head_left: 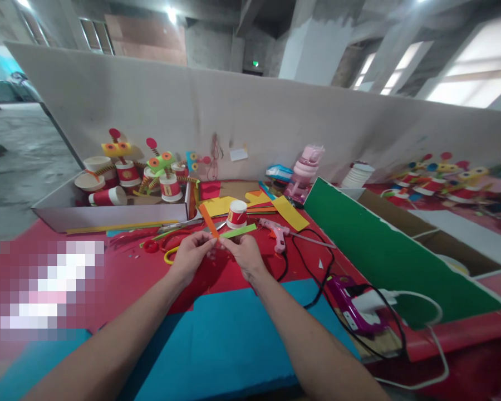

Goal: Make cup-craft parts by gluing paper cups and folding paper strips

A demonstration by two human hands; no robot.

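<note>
"Pinching what, going left to right?"
"Left hand: the flat orange paper strip. Right hand: the flat lime-green paper strip. Their ends meet between the hands, above the red-covered table, past the large blue sheet along its near edge."
"Tip?"
"Likely best: square those ends, press evenly."

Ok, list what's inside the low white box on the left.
Visible: a yellow-headed figure, a green-headed figure, a toppled cup and other cups. The box's front wall hides most of its floor.
</note>
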